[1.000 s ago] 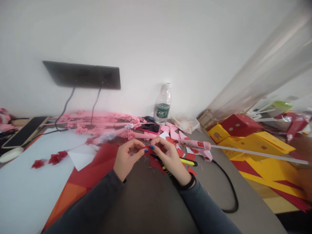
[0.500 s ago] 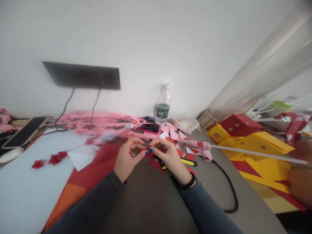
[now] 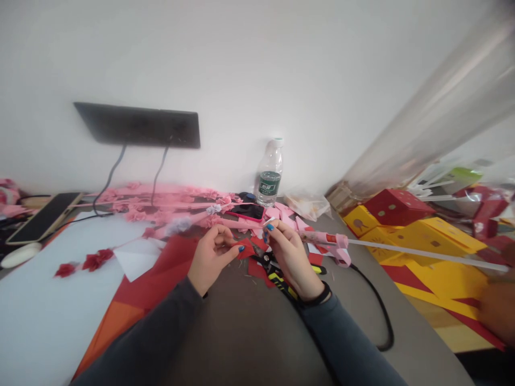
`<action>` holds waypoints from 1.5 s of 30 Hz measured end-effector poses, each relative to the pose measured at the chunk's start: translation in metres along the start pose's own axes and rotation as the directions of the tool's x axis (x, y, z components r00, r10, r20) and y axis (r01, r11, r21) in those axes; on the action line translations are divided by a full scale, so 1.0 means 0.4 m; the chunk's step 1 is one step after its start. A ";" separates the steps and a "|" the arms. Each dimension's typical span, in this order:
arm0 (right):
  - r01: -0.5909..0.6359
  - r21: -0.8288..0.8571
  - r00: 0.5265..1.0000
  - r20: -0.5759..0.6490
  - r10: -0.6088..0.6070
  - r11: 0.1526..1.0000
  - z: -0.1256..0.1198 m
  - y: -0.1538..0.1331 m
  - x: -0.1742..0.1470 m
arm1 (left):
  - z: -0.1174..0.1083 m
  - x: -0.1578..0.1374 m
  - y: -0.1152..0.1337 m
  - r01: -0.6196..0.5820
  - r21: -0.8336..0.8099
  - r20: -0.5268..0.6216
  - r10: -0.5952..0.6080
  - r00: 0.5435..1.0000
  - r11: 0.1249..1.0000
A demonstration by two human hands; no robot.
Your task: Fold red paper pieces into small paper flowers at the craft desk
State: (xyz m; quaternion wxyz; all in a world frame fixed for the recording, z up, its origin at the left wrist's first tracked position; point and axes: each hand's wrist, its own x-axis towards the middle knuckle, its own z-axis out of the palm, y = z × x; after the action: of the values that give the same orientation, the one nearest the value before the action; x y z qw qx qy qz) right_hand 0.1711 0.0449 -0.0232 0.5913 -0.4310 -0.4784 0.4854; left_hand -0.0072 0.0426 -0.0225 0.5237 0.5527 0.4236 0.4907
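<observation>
Clock centred on the small red paper piece (image 3: pixel 244 249), mid-scene, low above the desk (image 3: pixel 257 332).

Left hand (image 3: pixel 210 260): at 9 o'clock, forearm entering from 7. Thumb stretched toward 2, blue nail up; thumb and index pinch the paper's near edge, remaining fingers curled loosely behind. Grip nearly closed.

Right hand (image 3: pixel 293 261): at 3 to 4 o'clock, apart from the paper, forearm rising from 5, black band (image 3: pixel 319 296) at the wrist. Hand tips toward 11, back partly to camera; thumb and index tips brought together, other fingers folded. Something pale shows at the tips; cannot tell if held or lying behind.

Black-and-yellow pliers (image 3: pixel 281 283) at 4 o'clock, partly beneath the right hand. Pink glue gun (image 3: pixel 324 238) at 3. Bottle (image 3: pixel 269 179) upright at 1. Dark red paper flowers (image 3: pixel 94 260) at 9, well apart.
</observation>
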 end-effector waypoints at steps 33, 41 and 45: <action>0.612 -0.563 0.785 0.347 -0.513 0.555 0.017 -0.026 -0.035 | 0.001 0.001 -0.008 0.044 -0.238 -0.004 -0.047 0.999 0.970; 0.440 -0.255 0.869 0.365 -0.336 0.861 0.021 -0.021 -0.026 | 0.000 -0.002 0.009 -0.043 -0.201 -0.040 0.035 0.999 0.979; 0.388 -0.215 0.891 0.337 -0.305 0.896 0.018 -0.017 -0.023 | -0.002 -0.004 0.012 -0.077 -0.142 -0.044 0.071 0.997 0.987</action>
State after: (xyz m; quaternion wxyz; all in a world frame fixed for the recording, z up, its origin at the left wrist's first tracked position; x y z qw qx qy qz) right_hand 0.1643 0.0351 -0.0166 0.5249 -0.3388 -0.6937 0.3584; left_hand -0.0084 0.0406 -0.0178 0.5355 0.5192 0.3763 0.5497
